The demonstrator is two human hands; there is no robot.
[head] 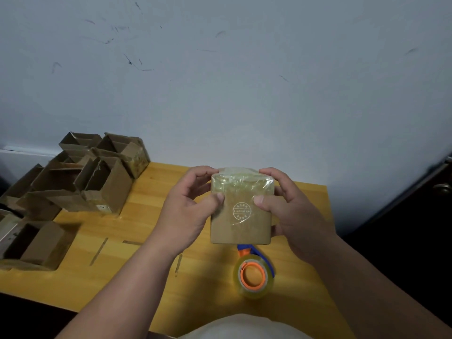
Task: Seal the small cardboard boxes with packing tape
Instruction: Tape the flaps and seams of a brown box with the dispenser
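A small brown cardboard box (241,223) with a round white stamp is held up above the wooden table (137,270). Clear tape covers its upper part and folds over the top edge. My left hand (188,206) grips the box's left side, thumb on the front face, fingers curled over the top left corner. My right hand (291,206) grips the right side the same way, thumb pressing the taped front. Below the box lies a roll of clear packing tape (254,277) on a blue and orange dispenser.
Several open, unsealed cardboard boxes (97,179) are piled at the table's back left, and another open one (36,243) sits at the left edge. A pale wall stands close behind the table. Dark space lies to the right of the table.
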